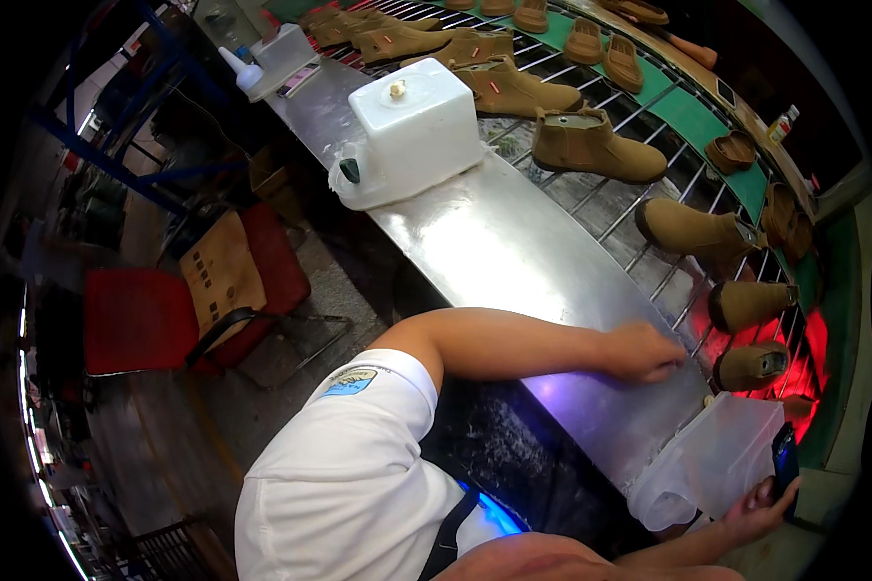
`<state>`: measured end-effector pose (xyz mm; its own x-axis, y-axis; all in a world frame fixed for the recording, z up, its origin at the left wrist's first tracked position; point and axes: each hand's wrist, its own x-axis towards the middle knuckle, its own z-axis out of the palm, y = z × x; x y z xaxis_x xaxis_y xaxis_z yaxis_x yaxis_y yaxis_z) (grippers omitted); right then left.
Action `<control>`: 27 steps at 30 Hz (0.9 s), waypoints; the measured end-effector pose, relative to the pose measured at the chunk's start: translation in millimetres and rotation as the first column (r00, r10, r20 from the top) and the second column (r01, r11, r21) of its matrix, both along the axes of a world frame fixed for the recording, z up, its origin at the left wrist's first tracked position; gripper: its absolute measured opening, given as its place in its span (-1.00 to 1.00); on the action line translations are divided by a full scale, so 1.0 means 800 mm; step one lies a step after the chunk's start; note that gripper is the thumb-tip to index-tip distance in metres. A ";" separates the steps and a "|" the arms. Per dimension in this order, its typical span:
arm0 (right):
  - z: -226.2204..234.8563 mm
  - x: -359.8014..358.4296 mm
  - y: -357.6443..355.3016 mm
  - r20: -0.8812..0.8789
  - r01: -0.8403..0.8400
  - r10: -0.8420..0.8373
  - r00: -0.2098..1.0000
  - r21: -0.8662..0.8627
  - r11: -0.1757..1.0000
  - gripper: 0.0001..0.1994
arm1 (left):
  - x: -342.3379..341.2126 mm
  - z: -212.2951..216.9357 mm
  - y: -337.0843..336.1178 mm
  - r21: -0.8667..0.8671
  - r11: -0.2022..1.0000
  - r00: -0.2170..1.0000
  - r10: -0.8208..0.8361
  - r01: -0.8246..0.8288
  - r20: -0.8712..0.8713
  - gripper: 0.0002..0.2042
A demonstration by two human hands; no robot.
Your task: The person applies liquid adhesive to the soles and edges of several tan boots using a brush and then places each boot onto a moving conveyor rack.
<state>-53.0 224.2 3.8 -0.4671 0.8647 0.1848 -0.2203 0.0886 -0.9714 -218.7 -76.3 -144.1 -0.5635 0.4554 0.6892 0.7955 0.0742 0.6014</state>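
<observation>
Right hand [761,509] clamped on phone [785,455], lower right; left hand [644,352] apart, loosely fisted over desk [513,247]; likely phone-holding step; two-handed boot [603,147] handling would need phone down.

On the worktop [499,232], open passage is bounded far by the white plastic container [412,136], near by the left hand [644,351], right by ankle boots [606,150].

- Bare hands: 2, 1 left hand [644,351] and 1 right hand [758,510].
- Handheld phone [785,459]: 1.
- Tan boots [606,150]: at least 8; overlap prevents an exact count.
- Low tan shoes [623,64]: at least 6.
- White or translucent containers [417,131]: 3.
- White pointed nozzle [240,69]: 1.
- Metal bench [513,252]: 1.
- Barred rack [670,279]: 1.
</observation>
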 end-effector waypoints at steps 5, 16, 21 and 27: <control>-0.026 -0.003 0.045 0.051 -0.057 0.051 0.997 0.136 0.989 -0.60 | 0.003 -0.008 -0.004 -0.036 0.996 0.997 -0.076 0.076 0.023 -0.84; 0.044 -0.016 -0.051 -0.344 -0.620 0.562 0.752 -0.079 0.781 -0.56 | 0.004 0.006 0.015 -0.053 0.998 0.994 -0.031 0.037 0.106 -0.86; 0.036 -0.014 -0.028 -0.312 -0.617 0.574 0.757 -0.053 0.785 -0.56 | -0.001 -0.004 0.025 -0.052 0.997 0.992 -0.054 0.060 0.118 -0.85; 0.031 -0.013 -0.019 -0.348 -0.628 0.569 0.745 -0.078 0.775 -0.55 | -0.005 -0.004 0.026 0.001 0.996 0.988 -0.087 0.088 0.125 -0.82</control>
